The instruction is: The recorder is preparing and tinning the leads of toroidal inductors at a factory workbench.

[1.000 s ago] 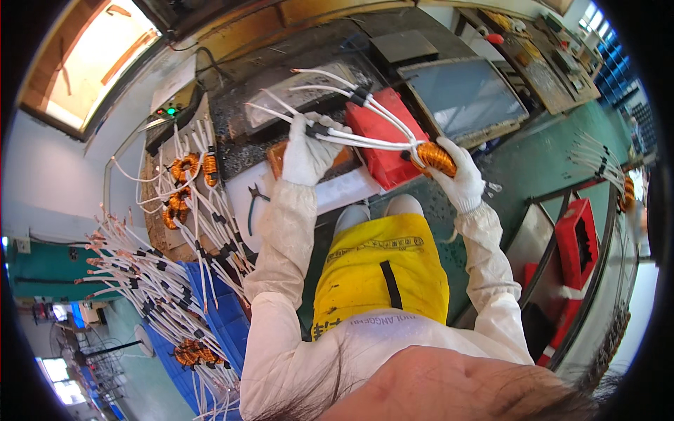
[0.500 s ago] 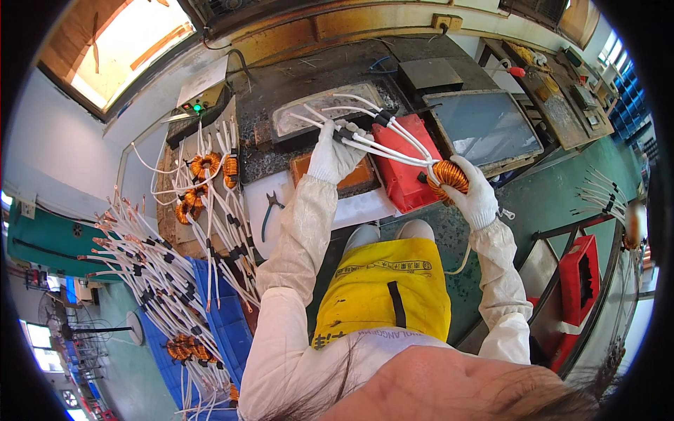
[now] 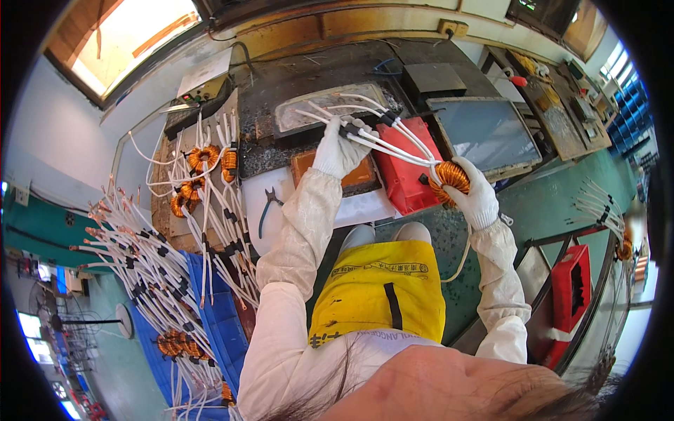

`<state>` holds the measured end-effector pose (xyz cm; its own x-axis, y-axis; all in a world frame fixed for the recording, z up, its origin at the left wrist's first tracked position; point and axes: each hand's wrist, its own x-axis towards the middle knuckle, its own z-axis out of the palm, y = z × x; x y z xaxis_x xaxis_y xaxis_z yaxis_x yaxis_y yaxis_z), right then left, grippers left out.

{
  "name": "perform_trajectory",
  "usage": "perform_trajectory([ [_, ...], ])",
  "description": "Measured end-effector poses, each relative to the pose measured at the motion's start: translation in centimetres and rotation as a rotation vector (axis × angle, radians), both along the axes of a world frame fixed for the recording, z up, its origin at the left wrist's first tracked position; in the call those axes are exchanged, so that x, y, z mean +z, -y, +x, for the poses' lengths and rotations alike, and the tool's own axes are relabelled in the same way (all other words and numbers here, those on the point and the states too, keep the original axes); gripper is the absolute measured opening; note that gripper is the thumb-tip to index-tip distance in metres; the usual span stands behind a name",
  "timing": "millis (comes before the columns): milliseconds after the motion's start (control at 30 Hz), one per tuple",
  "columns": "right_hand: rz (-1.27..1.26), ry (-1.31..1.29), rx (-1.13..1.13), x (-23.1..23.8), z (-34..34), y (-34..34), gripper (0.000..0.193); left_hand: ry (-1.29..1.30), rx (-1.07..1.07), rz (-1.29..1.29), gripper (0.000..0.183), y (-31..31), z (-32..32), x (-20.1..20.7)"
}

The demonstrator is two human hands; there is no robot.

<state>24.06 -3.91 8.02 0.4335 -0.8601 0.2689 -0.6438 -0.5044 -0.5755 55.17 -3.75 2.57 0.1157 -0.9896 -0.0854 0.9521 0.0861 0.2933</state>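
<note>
A ring-shaped copper coil point(image 3: 449, 181) is in my gloved right hand point(image 3: 479, 201), whose fingers close round its right side. White sleeved leads point(image 3: 397, 145) with black bands run from the coil up and left. My gloved left hand point(image 3: 340, 150) is closed around one bundle of these leads near a black band. A second pair of leads arches above it, outside that hand. The lead ends hang over a pale rectangular pan point(image 3: 295, 116) set in the dark bench. Below the leads is a red plastic bin point(image 3: 406, 189).
Pliers point(image 3: 269, 209) lie on a white sheet left of an orange-brown tray point(image 3: 303, 168). More coils point(image 3: 203, 158) lie at left, above a blue crate point(image 3: 220, 309) heaped with leads. A grey-surfaced framed tray point(image 3: 484, 130) sits right of the red bin.
Both hands keep their hold on the coil and leads, almost still. The whole view has shifted slightly. The green light on the box at the back left no longer shows.
</note>
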Motion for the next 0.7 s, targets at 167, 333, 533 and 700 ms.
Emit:
perform_trajectory([
  [167,0.007,0.012,0.018,0.3,0.1,0.5,0.057,-0.050,0.019,-0.015,0.032,0.5,0.0,-0.1],
  [333,0.118,0.009,-0.018,1.2,0.8,0.7,0.057,-0.073,-0.027,-0.110,0.034,1.0,0.1,-0.4],
  [533,0.156,0.015,-0.014,2.2,1.7,0.9,0.055,-0.103,-0.022,-0.109,0.033,1.8,0.4,-1.1],
  [700,0.115,-0.003,-0.014,1.8,1.8,1.3,0.055,-0.108,-0.008,-0.068,0.033,2.2,0.5,-1.2],
])
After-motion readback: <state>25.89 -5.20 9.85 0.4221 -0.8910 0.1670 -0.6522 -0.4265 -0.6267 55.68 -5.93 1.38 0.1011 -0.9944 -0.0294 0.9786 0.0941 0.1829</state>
